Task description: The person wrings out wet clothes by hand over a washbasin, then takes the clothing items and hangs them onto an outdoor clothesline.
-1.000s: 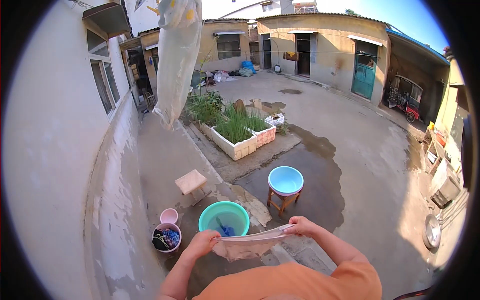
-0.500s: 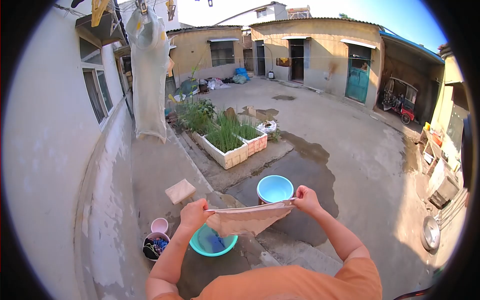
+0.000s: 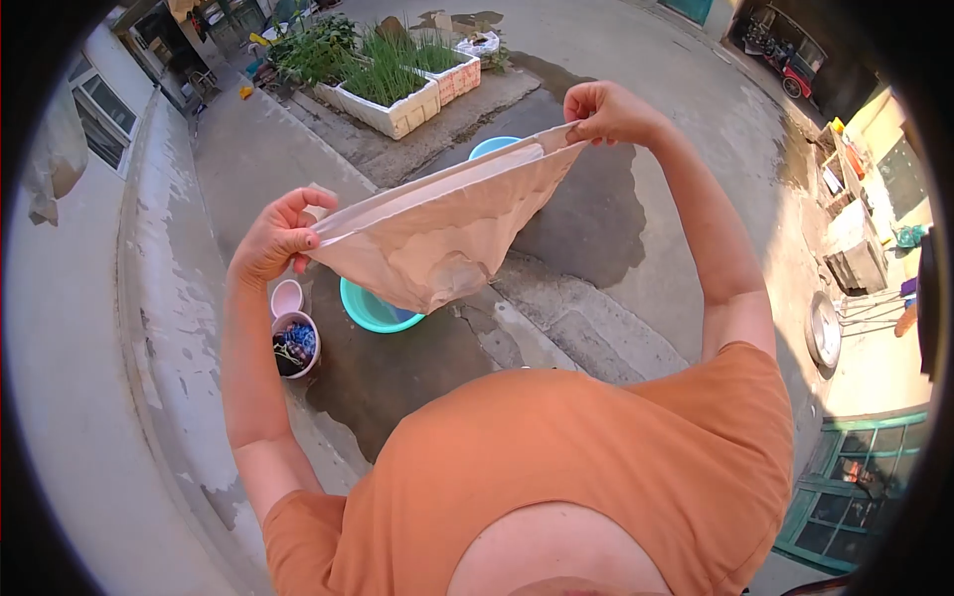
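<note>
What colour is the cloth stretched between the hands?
The cloth is pale pinkish beige, in the head view.

2 hands: 1 left hand (image 3: pixel 283 233) at 10 o'clock, 1 right hand (image 3: pixel 616 114) at 1. Between them, 1 pale cloth (image 3: pixel 417 238). 2 basins: 1 green basin (image 3: pixel 379 323) at 9 o'clock, 1 blue basin (image 3: pixel 492 147) at 12. 2 pink tubs (image 3: pixel 287 297) at 9 o'clock. At least 2 white planter boxes (image 3: pixel 402 117) at 11. 1 round metal pan (image 3: pixel 823 330) at 3, 1 red vehicle (image 3: pixel 798 68) at 2, 1 white-framed window (image 3: pixel 105 111) at 10.
</note>
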Motion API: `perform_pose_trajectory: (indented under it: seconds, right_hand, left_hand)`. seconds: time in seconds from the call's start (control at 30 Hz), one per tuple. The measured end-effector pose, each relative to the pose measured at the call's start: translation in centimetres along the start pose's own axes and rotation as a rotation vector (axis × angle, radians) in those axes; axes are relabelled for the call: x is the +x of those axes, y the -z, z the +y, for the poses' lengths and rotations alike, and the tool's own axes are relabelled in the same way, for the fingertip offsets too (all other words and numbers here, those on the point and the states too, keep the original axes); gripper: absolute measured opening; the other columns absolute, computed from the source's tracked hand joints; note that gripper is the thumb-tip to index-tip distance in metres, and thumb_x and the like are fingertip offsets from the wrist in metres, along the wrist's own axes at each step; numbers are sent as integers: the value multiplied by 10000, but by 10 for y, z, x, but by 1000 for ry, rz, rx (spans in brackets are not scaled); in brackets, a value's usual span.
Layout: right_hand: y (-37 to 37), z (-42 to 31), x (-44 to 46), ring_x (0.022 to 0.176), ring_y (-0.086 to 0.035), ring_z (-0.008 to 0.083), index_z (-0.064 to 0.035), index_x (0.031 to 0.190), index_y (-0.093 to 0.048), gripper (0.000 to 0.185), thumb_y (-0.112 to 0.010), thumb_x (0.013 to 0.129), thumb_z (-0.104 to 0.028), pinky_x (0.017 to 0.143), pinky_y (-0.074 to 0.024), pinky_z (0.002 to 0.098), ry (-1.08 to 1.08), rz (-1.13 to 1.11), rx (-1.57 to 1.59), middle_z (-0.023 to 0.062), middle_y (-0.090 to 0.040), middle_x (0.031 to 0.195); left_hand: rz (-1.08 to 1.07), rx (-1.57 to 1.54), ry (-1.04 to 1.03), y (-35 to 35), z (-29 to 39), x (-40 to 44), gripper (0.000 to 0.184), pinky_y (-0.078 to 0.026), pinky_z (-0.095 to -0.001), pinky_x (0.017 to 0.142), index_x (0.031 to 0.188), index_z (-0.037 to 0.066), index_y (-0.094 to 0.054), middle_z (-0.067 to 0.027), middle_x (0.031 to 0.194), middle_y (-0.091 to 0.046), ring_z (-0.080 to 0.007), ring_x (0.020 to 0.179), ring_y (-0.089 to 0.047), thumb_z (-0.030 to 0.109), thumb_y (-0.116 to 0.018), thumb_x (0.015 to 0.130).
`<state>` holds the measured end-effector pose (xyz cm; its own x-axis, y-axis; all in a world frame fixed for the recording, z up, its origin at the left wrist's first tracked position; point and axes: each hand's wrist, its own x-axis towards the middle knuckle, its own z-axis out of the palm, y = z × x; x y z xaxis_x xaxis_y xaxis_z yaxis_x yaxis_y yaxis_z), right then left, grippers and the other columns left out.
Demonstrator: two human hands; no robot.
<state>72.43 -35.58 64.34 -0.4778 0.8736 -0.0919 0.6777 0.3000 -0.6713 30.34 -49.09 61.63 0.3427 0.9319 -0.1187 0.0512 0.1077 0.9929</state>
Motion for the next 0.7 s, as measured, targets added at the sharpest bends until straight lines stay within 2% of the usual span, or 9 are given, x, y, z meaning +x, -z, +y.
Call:
perform_pose_trajectory:
  seconds: [0.07, 0.17, 0.23, 0.43, 0.53, 0.6, 0.63, 0.7]
  right_hand:
    - [18, -14, -7, 559, -514, 75, -112, 770, -561, 146, -684, 699, -150, 477, -409, 251, 30, 10, -21, -36, -562, 650]
    - [35, -26, -6, 584, -517, 67, -124, 779, -580, 119, -667, 733, -191, 479, -406, 236, 112, -15, -9, -41, -562, 667]
    - [45, -22, -6, 591, -515, 47, -127, 781, -591, 147, -692, 767, -233, 476, -402, 208, 169, -46, 86, -47, -556, 659]
    - [37, -37, -20, 652, -503, 32, -140, 770, -558, 161, -663, 803, -258, 606, -449, 194, 385, 38, 566, -49, -553, 722]
    - [41, -39, -22, 650, -505, 43, -146, 727, -505, 197, -648, 803, -258, 587, -454, 203, 409, -64, 496, -41, -537, 704]
    - [45, -41, -19, 660, -513, 49, -146, 705, -477, 218, -642, 788, -263, 576, -460, 212, 325, 27, 323, -33, -528, 704]
    - [47, -42, -17, 665, -517, 53, -146, 694, -464, 229, -639, 781, -265, 570, -462, 217, 281, 70, 240, -29, -524, 703]
    - [44, -39, -14, 662, -520, 59, -141, 703, -473, 207, -634, 763, -257, 566, -466, 218, 235, 193, 256, -19, -527, 711]
  left_hand:
    - [-46, 0, -17, 3, 22, -5, 638, -409, -137, 345, 1083, -33, -519, -36, 672, -606, -28, 442, -511, 191, -832, 575]
    - [-93, 95, -15, 10, 52, -13, 651, -417, -138, 354, 1074, -54, -535, -44, 694, -619, -28, 466, -529, 199, -841, 557]
    - [-82, 180, -29, 16, 68, -16, 643, -418, -139, 354, 1068, -54, -547, -45, 700, -623, -31, 470, -534, 196, -841, 554]
    - [-54, 318, -133, 11, 104, -31, 517, -446, -164, 396, 1066, 5, -593, -33, 802, -630, -46, 540, -537, 102, -780, 594]
    - [-68, 410, -123, 5, 114, -38, 434, -447, -175, 413, 1041, 31, -625, -24, 798, -619, -54, 552, -532, 29, -709, 615]
    - [-91, 534, -57, -2, 123, -45, 413, -443, -182, 421, 1029, 40, -641, -13, 752, -606, -59, 545, -527, -9, -658, 619]
    - [-84, 620, 3, -14, 130, -50, 414, -429, -192, 444, 1013, 63, -660, -3, 710, -590, -61, 535, -514, -51, -584, 622]
    - [-119, 778, 37, -33, 130, -51, 437, -416, -199, 455, 1035, 72, -655, -9, 703, -589, -53, 531, -504, -64, -564, 630]
